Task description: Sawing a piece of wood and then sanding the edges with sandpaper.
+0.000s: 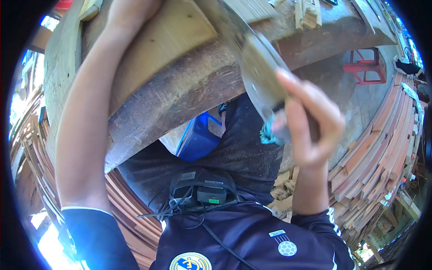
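Note:
My right hand (pixel 308 123) grips the handle of a handsaw (pixel 258 67). Its blurred grey blade slants up and to the left, across the edge of a thick rough timber (pixel 189 90) that lies on the workbench. My left arm reaches up the left side. My left hand (pixel 130 15) rests on a pale wooden board (pixel 166 40) lying on top of that timber. The frame's top edge cuts off its fingers.
A blue container (pixel 198 137) stands under the bench near my legs. A red stool (pixel 366 67) is on the ground at the right. Stacked wooden slats (pixel 382 153) curve along the right, with more slats (pixel 135 211) at lower left. A black device (pixel 202 189) hangs at my chest.

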The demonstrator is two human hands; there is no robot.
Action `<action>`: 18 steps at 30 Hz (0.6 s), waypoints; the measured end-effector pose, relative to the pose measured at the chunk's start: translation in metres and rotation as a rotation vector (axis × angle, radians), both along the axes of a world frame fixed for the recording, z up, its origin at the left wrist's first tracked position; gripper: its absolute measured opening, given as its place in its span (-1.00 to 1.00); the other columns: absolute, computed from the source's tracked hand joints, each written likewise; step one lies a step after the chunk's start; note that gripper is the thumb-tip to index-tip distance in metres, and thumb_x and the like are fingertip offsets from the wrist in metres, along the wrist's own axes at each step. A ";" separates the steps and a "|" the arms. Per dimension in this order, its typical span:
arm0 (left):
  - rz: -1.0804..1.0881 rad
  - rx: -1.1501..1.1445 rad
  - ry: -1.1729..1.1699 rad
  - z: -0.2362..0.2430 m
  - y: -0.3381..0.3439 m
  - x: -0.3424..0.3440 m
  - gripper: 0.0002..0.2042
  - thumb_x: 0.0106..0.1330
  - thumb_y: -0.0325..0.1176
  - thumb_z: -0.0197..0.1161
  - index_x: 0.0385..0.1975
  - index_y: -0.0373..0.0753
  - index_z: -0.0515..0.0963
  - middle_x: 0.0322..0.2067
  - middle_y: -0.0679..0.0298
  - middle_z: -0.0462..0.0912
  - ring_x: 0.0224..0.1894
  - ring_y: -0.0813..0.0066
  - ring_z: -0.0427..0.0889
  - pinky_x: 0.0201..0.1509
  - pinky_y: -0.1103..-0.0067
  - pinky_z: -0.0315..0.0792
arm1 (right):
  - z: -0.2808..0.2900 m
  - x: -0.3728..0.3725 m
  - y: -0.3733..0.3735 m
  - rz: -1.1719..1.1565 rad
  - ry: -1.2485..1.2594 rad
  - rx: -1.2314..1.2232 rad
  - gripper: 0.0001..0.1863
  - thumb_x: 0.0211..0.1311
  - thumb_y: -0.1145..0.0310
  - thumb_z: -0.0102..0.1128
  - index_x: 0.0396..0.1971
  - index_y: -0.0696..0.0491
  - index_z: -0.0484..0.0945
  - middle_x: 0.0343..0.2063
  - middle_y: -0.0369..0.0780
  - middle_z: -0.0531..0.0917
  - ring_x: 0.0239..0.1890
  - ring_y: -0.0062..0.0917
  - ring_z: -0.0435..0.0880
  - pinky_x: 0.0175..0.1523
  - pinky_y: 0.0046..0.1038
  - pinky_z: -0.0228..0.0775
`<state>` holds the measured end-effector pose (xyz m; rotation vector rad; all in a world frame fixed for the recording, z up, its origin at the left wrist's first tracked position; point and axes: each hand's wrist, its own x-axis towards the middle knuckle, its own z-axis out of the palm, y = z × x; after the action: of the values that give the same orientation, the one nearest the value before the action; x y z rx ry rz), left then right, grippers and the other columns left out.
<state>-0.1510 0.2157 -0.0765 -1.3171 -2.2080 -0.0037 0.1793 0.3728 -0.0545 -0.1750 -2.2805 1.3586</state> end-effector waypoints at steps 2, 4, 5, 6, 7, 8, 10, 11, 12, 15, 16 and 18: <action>0.092 0.283 -0.281 0.004 0.023 0.025 -0.65 0.37 -0.34 0.02 -0.60 -0.45 0.54 -0.47 -0.19 0.60 -0.38 -0.19 0.64 -0.22 0.16 0.52 | 0.008 0.027 -0.002 -0.054 0.020 0.008 -0.64 0.15 0.66 0.19 -0.04 0.23 0.73 -0.48 -0.18 0.73 -0.63 -0.66 0.49 -0.48 -0.61 0.29; 0.108 0.320 -0.361 0.004 0.019 0.017 -0.63 0.39 -0.32 -0.01 -0.60 -0.44 0.56 -0.46 -0.20 0.60 -0.37 -0.18 0.65 -0.21 0.15 0.53 | 0.008 0.019 -0.002 -0.104 -0.007 -0.063 -0.66 0.18 0.64 0.20 -0.04 0.21 0.73 -0.47 -0.18 0.74 -0.66 -0.66 0.49 -0.49 -0.62 0.29; 0.143 0.259 -0.309 0.002 0.014 0.004 -0.62 0.40 -0.31 -0.01 -0.59 -0.43 0.58 -0.46 -0.20 0.60 -0.36 -0.18 0.66 -0.20 0.15 0.53 | 0.001 0.002 0.001 -0.123 -0.019 -0.086 -0.67 0.20 0.64 0.20 -0.04 0.21 0.74 -0.47 -0.18 0.73 -0.67 -0.65 0.50 -0.49 -0.63 0.29; 0.170 0.207 -0.254 0.008 0.014 -0.003 -0.61 0.41 -0.30 -0.01 -0.58 -0.42 0.59 -0.45 -0.21 0.61 -0.35 -0.18 0.66 -0.19 0.15 0.54 | 0.000 -0.013 -0.005 -0.126 0.021 -0.242 -0.68 0.22 0.64 0.21 -0.04 0.21 0.74 -0.50 -0.20 0.70 -0.64 -0.64 0.50 -0.47 -0.61 0.30; 0.163 0.220 -0.247 0.008 0.014 -0.004 -0.61 0.41 -0.30 -0.01 -0.58 -0.42 0.59 -0.45 -0.21 0.61 -0.35 -0.18 0.66 -0.19 0.15 0.54 | 0.000 -0.014 -0.005 -0.129 0.032 -0.229 -0.68 0.22 0.64 0.21 -0.04 0.21 0.74 -0.50 -0.20 0.70 -0.64 -0.64 0.50 -0.47 -0.61 0.30; 0.178 0.250 -0.276 0.005 0.014 -0.002 -0.59 0.42 -0.27 -0.02 -0.56 -0.42 0.61 -0.45 -0.21 0.61 -0.34 -0.18 0.67 -0.18 0.15 0.54 | -0.001 -0.014 -0.004 -0.103 0.071 -0.129 -0.68 0.21 0.64 0.22 -0.04 0.21 0.73 -0.52 -0.21 0.69 -0.62 -0.63 0.50 -0.46 -0.60 0.31; 0.253 0.284 -0.402 0.010 0.018 0.009 -0.56 0.43 -0.20 -0.03 -0.52 -0.41 0.64 -0.39 -0.21 0.65 -0.27 -0.16 0.70 -0.11 0.15 0.56 | -0.006 -0.013 0.000 -0.070 0.037 -0.014 -0.68 0.19 0.65 0.23 -0.05 0.22 0.73 -0.50 -0.16 0.70 -0.55 -0.60 0.52 -0.42 -0.58 0.34; 0.246 0.287 -0.391 0.005 0.017 0.003 -0.56 0.43 -0.20 -0.03 -0.52 -0.41 0.64 -0.39 -0.21 0.65 -0.27 -0.16 0.70 -0.11 0.15 0.56 | -0.013 -0.010 0.000 -0.063 0.056 -0.088 -0.69 0.25 0.64 0.21 -0.02 0.22 0.72 -0.47 -0.18 0.72 -0.57 -0.63 0.53 -0.42 -0.60 0.35; 0.239 0.276 -0.440 -0.004 0.010 -0.006 -0.53 0.48 -0.13 -0.02 -0.43 -0.46 0.61 -0.33 -0.21 0.65 -0.22 -0.21 0.66 -0.07 0.12 0.51 | -0.014 -0.009 0.000 -0.089 0.037 -0.259 -0.70 0.29 0.62 0.19 0.00 0.24 0.71 -0.46 -0.20 0.73 -0.58 -0.66 0.52 -0.42 -0.61 0.35; 0.237 0.189 -0.577 0.004 -0.001 -0.008 -0.44 0.52 0.04 0.01 -0.26 -0.49 0.61 -0.22 -0.20 0.68 -0.13 -0.28 0.63 0.01 0.13 0.46 | -0.019 -0.008 0.008 -0.081 0.038 -0.477 -0.70 0.37 0.58 0.15 0.05 0.29 0.66 -0.48 -0.24 0.70 -0.61 -0.71 0.51 -0.44 -0.62 0.36; 0.268 0.169 -0.661 0.006 0.001 0.003 -0.43 0.53 0.04 0.01 -0.25 -0.50 0.61 -0.22 -0.22 0.68 -0.12 -0.27 0.64 0.03 0.16 0.46 | -0.021 -0.007 0.011 -0.054 0.044 -0.513 -0.69 0.41 0.55 0.12 0.08 0.32 0.63 -0.51 -0.26 0.68 -0.62 -0.73 0.50 -0.45 -0.63 0.35; 0.357 0.064 -0.851 0.014 0.001 0.002 -0.37 0.53 0.07 -0.05 -0.04 -0.56 0.57 -0.01 -0.28 0.65 0.12 -0.17 0.61 0.26 0.23 0.41 | -0.027 -0.005 0.016 -0.020 0.059 -0.586 -0.68 0.42 0.54 0.12 0.09 0.34 0.61 -0.54 -0.26 0.66 -0.63 -0.73 0.50 -0.45 -0.63 0.35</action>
<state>-0.1491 0.2167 -0.0629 -0.9511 -3.0867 -0.5926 0.1744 0.3889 -0.0811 -0.3382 -1.7688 1.9569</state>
